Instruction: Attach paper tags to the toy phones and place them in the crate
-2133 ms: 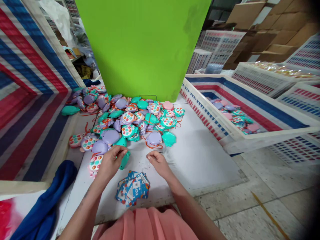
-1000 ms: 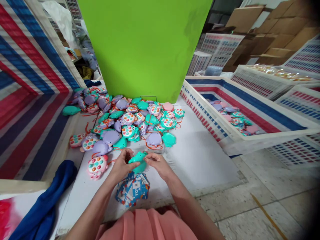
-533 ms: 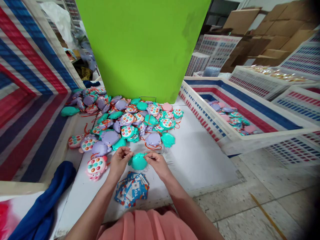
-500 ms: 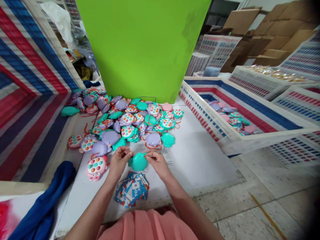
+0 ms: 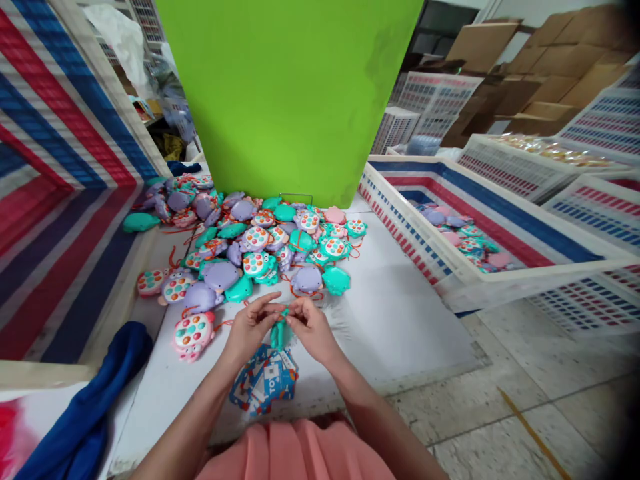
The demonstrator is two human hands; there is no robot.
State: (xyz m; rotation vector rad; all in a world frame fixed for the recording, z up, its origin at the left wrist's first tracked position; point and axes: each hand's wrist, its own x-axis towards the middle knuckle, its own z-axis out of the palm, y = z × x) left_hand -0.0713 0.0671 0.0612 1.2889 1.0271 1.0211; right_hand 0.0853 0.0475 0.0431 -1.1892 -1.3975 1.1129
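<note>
A teal animal-shaped plastic toy [image 5: 278, 336] is held up edge-on over the white table [image 5: 400, 313], so its flat faces hardly show. My left hand [image 5: 253, 328] is closed on its left side, thumb and fingertips near the top edge. From the right, my right hand [image 5: 311, 325] pinches the same top edge; whatever small part lies between the fingertips is hidden. Just below lies a loose stack of blue printed cards [image 5: 267, 383]. A pink toy with coloured buttons [image 5: 193, 333] rests to the left of my left hand.
Beyond my hands spreads a heap of purple, teal and pink toys [image 5: 220, 275], some with red cords. A green panel [image 5: 295, 100] stands behind it. To the right is a white crate [image 5: 450, 267] holding similar toys; a striped-lined crate [image 5: 60, 267] and blue cloth [image 5: 95, 400] are left.
The teal toy has turned from showing its broad smooth back to standing edge-on. Both hands have come closer together around its top.
</note>
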